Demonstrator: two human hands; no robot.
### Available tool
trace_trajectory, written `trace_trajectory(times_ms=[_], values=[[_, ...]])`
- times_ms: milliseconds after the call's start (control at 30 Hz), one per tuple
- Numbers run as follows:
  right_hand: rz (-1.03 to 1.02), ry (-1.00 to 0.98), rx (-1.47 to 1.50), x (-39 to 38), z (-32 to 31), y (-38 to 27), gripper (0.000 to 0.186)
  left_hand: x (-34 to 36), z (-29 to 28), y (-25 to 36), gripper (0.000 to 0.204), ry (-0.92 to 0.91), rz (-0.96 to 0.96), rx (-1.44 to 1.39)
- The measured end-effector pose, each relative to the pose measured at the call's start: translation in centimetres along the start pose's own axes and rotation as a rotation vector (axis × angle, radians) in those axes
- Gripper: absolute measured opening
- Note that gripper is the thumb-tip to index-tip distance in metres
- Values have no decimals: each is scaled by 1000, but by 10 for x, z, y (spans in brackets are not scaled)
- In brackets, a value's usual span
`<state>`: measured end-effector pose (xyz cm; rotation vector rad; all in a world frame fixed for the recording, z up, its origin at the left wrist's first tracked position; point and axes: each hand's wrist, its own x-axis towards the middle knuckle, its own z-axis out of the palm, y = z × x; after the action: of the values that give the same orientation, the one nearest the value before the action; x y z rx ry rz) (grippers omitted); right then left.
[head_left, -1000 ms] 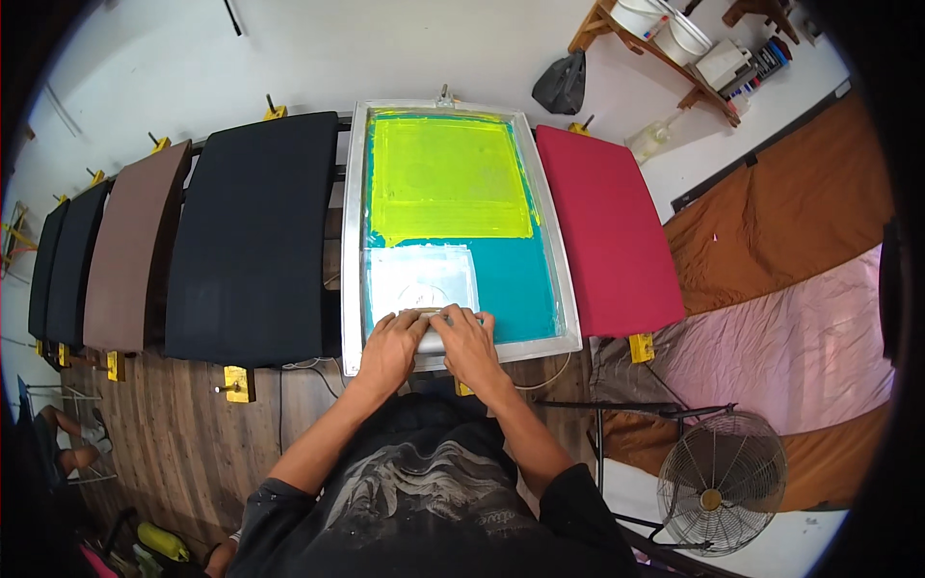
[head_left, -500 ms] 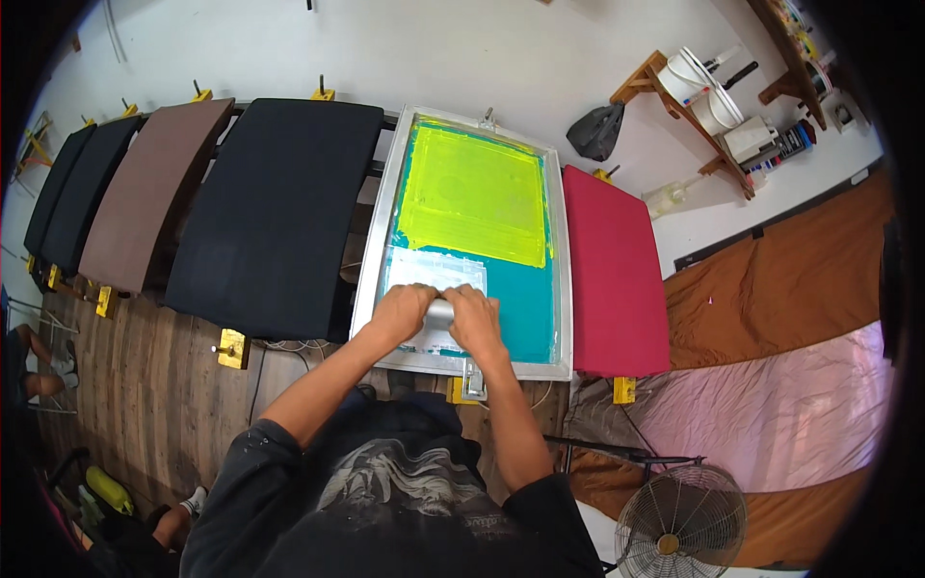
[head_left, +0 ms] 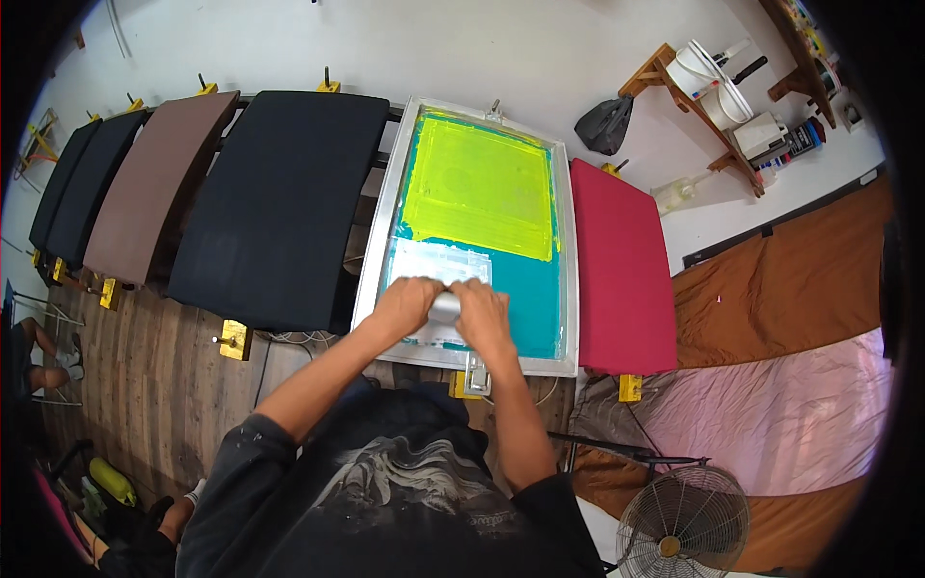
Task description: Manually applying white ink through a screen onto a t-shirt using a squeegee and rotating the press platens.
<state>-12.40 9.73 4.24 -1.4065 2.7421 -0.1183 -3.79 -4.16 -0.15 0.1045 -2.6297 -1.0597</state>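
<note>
A silver-framed printing screen (head_left: pixel 569 289) lies in front of me, with teal mesh (head_left: pixel 525 308) inside it. A broad patch of bright yellow-green ink (head_left: pixel 482 183) covers its far half. On the near left part is a pale whitish rectangle (head_left: pixel 424 262). Over its lower part, both my hands are closed side by side on a grey squeegee (head_left: pixel 444 308). My left hand (head_left: pixel 407 308) grips the left part and my right hand (head_left: pixel 481 314) the right. The fingers hide much of the squeegee, and its lower edge cannot be seen.
Black (head_left: pixel 279 207) and brown (head_left: pixel 159 183) padded boards stand in a row to the left; a red board (head_left: pixel 624 270) is at the right. Yellow clamp blocks (head_left: pixel 234 339) sit at their ends. A caged fan (head_left: pixel 682 525) stands near right, and a wall shelf (head_left: pixel 708 120) holds white tubs.
The whole view has shifted slightly. Both hands keep their grip on the squeegee, at nearly the same place over the screen.
</note>
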Motion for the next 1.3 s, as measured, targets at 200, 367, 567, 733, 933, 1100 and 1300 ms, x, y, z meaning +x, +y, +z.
trace_trajectory(times_ms=[200, 367, 567, 733, 933, 1100, 1300], values=[[53, -35, 1, 20, 10, 2, 30, 17, 5, -18, 35, -85, -62, 63], [32, 1, 81, -3, 17, -2, 34, -7, 17, -15, 31, -33, 27, 117], [46, -69, 89, -22, -2, -9, 36, -18, 1, 9, 35, -171, -14, 86], [30, -64, 28, 4, -10, -2, 34, 3, -4, -4, 24, -102, -5, 113], [43, -190, 63, 55, -9, 21, 34, 54, -6, -29, 30, -220, -75, 130], [41, -217, 92, 62, -1, 23, 28, 55, -3, -31, 28, -252, -85, 176], [62, -240, 38, 71, 0, 28, 33, 59, 10, -41, 37, -141, 39, 317]])
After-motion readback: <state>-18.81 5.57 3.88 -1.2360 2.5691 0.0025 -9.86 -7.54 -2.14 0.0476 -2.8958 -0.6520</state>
